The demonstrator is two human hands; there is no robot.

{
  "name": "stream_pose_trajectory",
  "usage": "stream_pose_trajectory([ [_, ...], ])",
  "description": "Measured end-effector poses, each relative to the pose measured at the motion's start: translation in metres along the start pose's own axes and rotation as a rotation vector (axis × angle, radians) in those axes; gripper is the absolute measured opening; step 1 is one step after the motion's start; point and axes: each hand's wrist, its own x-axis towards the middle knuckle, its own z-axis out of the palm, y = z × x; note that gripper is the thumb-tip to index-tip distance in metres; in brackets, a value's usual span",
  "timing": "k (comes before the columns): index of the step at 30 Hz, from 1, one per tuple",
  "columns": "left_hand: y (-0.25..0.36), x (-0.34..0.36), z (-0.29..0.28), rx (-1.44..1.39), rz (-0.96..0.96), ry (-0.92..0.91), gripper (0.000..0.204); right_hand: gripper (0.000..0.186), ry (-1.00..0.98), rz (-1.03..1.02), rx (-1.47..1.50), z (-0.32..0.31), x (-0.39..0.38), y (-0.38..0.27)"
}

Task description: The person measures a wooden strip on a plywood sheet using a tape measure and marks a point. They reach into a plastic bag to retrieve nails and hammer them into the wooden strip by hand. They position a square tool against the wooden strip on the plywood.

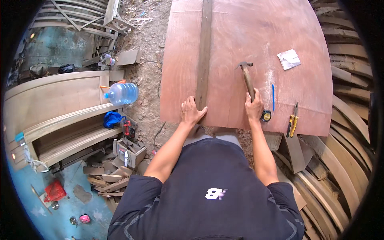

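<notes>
Reddish-brown plywood sheet (240, 60) fills the head view's upper middle. On it a long dark wooden strip (204, 48) runs toward twelve o'clock; the left hand (192, 112) presses flat, fingers spread, on its near end. The right hand (253, 106) is clenched around a wooden-handled claw hammer (247, 78), head resting on the sheet. At three o'clock lie a blue pencil (273, 97), yellow tape measure (266, 116) and yellow-handled pliers (292, 121).

Soft, even daylight, with faint shadows; the plywood sheet (248, 60) looks mildly washed out. Straight edges bow outward and the black rim vignettes heavily.
</notes>
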Motion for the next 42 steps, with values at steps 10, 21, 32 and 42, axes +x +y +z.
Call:
stream_pose_trajectory([
  [10, -0.013, 0.016, -0.002, -0.064, 0.035, 0.009, 0.084, 0.046, 0.08, 0.037, -0.089, 0.028, 0.007, 0.007],
  [21, -0.008, 0.025, -0.01, -0.081, -0.034, -0.128, 0.078, 0.049, -0.018, 0.155, -0.105, 0.026, 0.009, -0.007],
  [32, 0.004, 0.025, -0.012, -0.077, -0.06, -0.156, 0.077, 0.048, 0.12, 0.056, -0.163, 0.034, 0.064, 0.03],
  [42, -0.033, 0.026, 0.002, -0.452, -0.237, -0.016, 0.062, 0.055, 0.158, -0.178, 0.013, -0.011, -0.005, -0.037],
])
